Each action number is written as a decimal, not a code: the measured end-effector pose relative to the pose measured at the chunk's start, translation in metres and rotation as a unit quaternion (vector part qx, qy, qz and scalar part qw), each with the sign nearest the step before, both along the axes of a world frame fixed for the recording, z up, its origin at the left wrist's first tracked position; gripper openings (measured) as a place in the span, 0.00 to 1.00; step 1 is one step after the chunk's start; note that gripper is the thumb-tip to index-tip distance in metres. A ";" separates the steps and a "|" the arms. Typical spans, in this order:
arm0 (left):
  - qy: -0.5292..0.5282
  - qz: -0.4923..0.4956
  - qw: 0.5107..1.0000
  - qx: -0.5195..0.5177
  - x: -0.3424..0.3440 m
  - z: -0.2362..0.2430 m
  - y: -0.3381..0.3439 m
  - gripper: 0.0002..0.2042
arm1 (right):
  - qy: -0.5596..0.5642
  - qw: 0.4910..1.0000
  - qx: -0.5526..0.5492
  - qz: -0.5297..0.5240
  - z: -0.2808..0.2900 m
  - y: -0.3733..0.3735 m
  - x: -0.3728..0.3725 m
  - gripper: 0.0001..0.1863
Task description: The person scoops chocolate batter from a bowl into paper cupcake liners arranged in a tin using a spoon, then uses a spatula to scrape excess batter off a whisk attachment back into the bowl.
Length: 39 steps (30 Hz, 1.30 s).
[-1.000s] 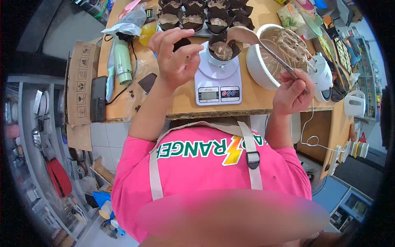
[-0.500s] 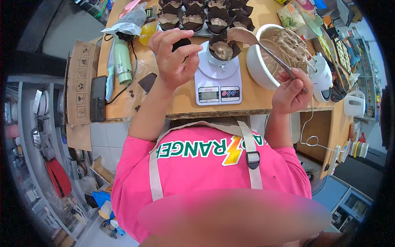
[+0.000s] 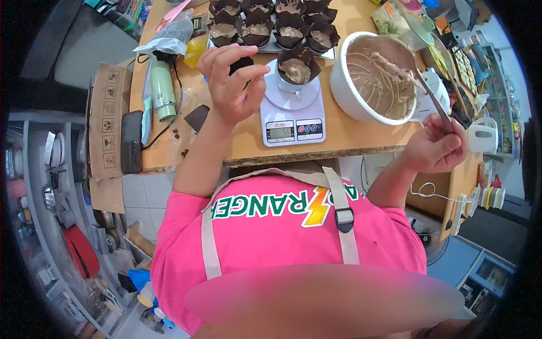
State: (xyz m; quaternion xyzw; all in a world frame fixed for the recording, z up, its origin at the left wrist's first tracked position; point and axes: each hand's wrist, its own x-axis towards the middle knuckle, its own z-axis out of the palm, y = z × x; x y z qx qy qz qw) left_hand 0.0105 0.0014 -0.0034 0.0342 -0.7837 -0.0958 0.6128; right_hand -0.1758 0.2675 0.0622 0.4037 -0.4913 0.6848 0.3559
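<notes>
Brown batter is clinging to the spoon [image 3: 429, 90] gripped in the right hand [image 3: 435, 151]; the left hand [image 3: 231, 85], fingers apparently pinching a dark piece, is hovering at nine o'clock of the filled paper cup [image 3: 297, 65] on the scale [image 3: 291, 116], which a nudge could topple.

Wooden table [image 3: 361, 133], bearing white scale [image 3: 292, 116], white batter bowl [image 3: 377, 79], tray of dark cups [image 3: 271, 25], green bottle [image 3: 163, 90].

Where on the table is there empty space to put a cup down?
Bare wood shows along the near table edge, between the white scale and the white mixing bowl. It is crowded at the far side, where the filled muffin cups sit, and at the left around the green bottle.
</notes>
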 end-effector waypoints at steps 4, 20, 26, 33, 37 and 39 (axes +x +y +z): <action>0.002 -0.015 1.000 -0.002 -0.001 -0.001 0.000 0.06 | -0.012 0.984 0.168 -0.058 -0.003 0.028 -0.001 0.15; -0.054 -0.005 0.999 -0.008 -0.001 -0.002 0.003 0.07 | -0.036 0.831 0.552 -0.066 -0.002 0.046 -0.009 0.08; -0.074 -0.001 0.997 0.000 -0.005 -0.001 0.004 0.09 | -0.023 0.827 0.561 -0.040 0.002 0.049 -0.011 0.17; -0.195 -0.024 0.980 0.014 -0.005 0.007 0.009 0.18 | -0.012 0.858 0.513 -0.002 0.022 0.050 -0.022 0.27; -0.304 -0.038 0.951 -0.041 -0.004 0.021 0.014 0.24 | 0.026 0.866 0.500 -0.012 0.058 0.024 -0.017 0.19; -0.331 -0.030 0.942 -0.052 -0.004 0.027 0.014 0.24 | 0.057 0.851 0.522 0.011 0.074 0.000 -0.012 0.11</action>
